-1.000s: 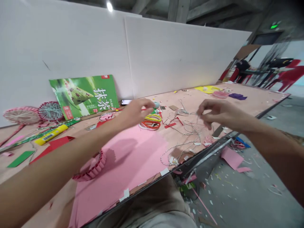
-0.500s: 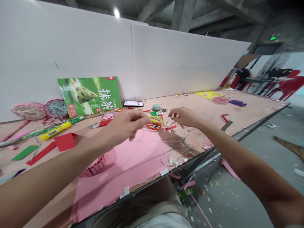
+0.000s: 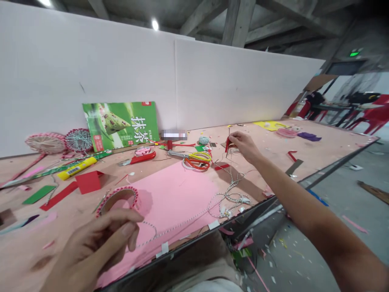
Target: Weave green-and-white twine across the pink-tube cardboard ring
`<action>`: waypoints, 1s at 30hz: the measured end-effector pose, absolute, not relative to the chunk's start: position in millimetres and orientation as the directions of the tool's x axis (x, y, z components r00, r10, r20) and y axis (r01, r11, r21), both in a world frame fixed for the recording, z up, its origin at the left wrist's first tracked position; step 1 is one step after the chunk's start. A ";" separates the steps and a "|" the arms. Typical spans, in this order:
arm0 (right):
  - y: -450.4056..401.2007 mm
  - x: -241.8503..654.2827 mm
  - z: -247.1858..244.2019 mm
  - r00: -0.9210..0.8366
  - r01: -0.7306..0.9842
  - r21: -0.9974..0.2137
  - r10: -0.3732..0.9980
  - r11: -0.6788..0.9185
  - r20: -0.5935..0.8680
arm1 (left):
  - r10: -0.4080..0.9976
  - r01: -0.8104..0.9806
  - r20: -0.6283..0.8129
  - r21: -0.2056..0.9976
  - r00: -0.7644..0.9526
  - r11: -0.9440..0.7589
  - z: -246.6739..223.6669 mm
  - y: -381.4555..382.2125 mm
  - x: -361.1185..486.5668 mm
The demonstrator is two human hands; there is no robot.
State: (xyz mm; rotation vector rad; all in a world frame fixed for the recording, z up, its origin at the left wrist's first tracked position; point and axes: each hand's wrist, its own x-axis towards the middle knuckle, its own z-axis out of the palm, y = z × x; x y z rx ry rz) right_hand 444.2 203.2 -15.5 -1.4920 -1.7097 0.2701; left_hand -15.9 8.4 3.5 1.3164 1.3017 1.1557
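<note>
My left hand (image 3: 105, 243) is low at the near left, fingers curled with thumb and forefinger together. The grey-and-white cord (image 3: 182, 223) runs up to its fingers across the pink sheet (image 3: 179, 190) from a loose tangle. Just beyond this hand stands a ring of cardboard edged with pink pieces (image 3: 133, 190). My right hand (image 3: 243, 147) is raised above the table at centre right, pinching a thin red-and-dark piece (image 3: 227, 146) that hangs downward; its kind is unclear. Scissors with yellow and red handles (image 3: 197, 163) lie left of the right hand, near a small ball of cord (image 3: 204, 140).
A green printed board (image 3: 121, 125) leans on the white partition (image 3: 206, 81). Two round woven pieces (image 3: 45, 142) stand left of it. A yellow glue stick (image 3: 76, 168), a red-handled cutter (image 3: 142, 157) and paper scraps litter the table. Red chairs (image 3: 375, 115) stand far right.
My left hand has drawn back toward the near left, leaving the scissors and ring in plain view. My right hand has risen slightly, with the red-and-dark piece now showing in its fingers.
</note>
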 end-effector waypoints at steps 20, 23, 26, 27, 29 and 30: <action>199.9 334.6 -8.6 -0.199 0.901 -0.320 0.934 0.294 0.297 | 0.995 0.126 0.007 0.992 0.099 -0.019 -32.3 -26.5 -8.2; 211.7 258.3 -9.9 -0.436 0.841 -0.250 0.874 0.480 0.214 | 0.998 0.134 -0.016 0.991 0.069 0.006 -34.2 -24.9 -6.6; 232.3 200.2 -14.5 -0.522 0.814 -0.214 0.842 0.540 0.136 | 0.999 0.112 -0.017 0.994 0.036 0.013 -35.7 -23.5 -6.0; 238.8 187.2 -16.9 -0.527 0.815 -0.211 0.842 0.539 0.118 | 0.999 0.108 -0.018 0.994 0.040 0.014 -35.9 -23.8 -5.9; 248.1 170.8 -22.6 -0.517 0.822 -0.219 0.850 0.526 0.103 | 0.998 0.122 -0.015 0.993 0.059 0.007 -36.2 -25.4 -5.8; 250.4 166.9 -25.0 -0.508 0.824 -0.230 0.855 0.518 0.105 | 0.998 0.130 -0.006 0.992 0.064 -0.002 -36.5 -26.2 -5.9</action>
